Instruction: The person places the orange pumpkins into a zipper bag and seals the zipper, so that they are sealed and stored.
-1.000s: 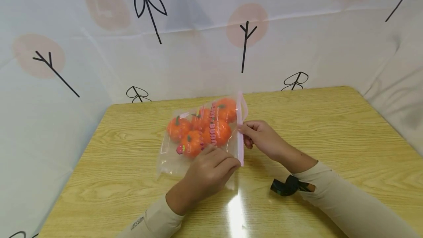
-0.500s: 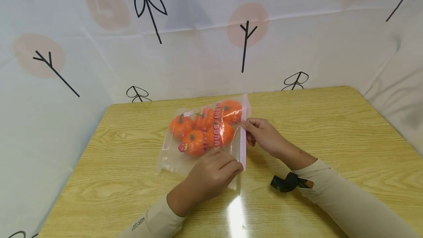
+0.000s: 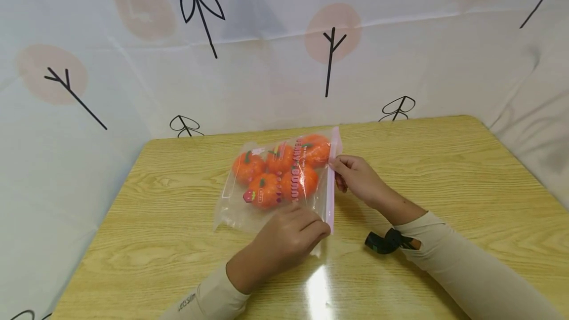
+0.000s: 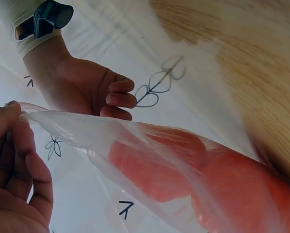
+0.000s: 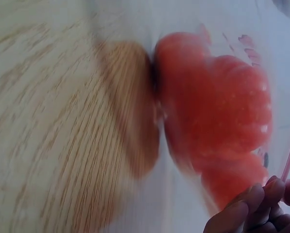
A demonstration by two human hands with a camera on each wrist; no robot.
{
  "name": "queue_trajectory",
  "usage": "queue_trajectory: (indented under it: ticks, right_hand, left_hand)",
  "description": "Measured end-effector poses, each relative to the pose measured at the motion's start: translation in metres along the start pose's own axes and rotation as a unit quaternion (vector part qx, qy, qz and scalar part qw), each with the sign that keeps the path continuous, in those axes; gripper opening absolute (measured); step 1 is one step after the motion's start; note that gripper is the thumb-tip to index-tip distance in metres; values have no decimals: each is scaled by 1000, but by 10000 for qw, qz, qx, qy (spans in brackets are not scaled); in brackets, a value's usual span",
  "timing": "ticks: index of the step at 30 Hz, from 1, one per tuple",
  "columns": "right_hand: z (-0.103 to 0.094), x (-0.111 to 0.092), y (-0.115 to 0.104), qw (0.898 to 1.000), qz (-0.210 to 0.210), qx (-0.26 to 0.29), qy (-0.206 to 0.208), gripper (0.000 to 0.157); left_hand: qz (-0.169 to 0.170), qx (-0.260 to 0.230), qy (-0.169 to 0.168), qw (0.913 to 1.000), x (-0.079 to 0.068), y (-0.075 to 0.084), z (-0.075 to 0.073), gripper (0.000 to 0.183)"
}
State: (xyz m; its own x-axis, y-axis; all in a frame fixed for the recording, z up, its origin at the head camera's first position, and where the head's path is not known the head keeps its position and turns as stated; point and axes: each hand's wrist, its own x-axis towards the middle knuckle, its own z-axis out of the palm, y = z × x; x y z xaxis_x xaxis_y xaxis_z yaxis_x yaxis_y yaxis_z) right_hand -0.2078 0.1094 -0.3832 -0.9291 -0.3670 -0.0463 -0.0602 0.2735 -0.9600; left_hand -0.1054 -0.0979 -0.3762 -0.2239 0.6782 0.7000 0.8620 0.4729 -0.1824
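A clear zip bag (image 3: 233, 214) with pink printing and a pink zip edge (image 3: 331, 191) lies tilted over the table, its zip edge facing right. Inside it are several small orange pumpkins (image 3: 266, 191) with green stems. My left hand (image 3: 289, 241) pinches the near corner of the zip edge. Farther up the same edge, my right hand (image 3: 357, 179) pinches the pink strip between thumb and fingers. In the left wrist view the bag's plastic (image 4: 72, 126) stretches away from the left fingertips. The right wrist view shows the right fingers (image 5: 232, 216) gripping the edge beside the pumpkins.
The wooden table (image 3: 146, 256) runs back to a pale cloth backdrop (image 3: 266, 83) with plant drawings. A black strap (image 3: 384, 242) with a camera is worn at the right wrist, by the beige sleeve. Light reflects off the table near its front.
Both hands and the bag have shifted slightly to the right. The loop of pink strip that stood out from the edge has flattened, and the right hand has moved a little up.
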Motion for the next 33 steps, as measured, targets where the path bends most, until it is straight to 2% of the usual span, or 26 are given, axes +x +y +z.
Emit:
queue_trajectory:
  ticks: [13,33]
  right_hand:
    - [-6,4,4,9996,-5,-241,130,43]
    - [-19,11,12,9994,326,13,94,40]
  left_hand:
    - [11,-44,-149,9999,0,2,1,4]
    - [226,85,-579,9980,0,8,1,8]
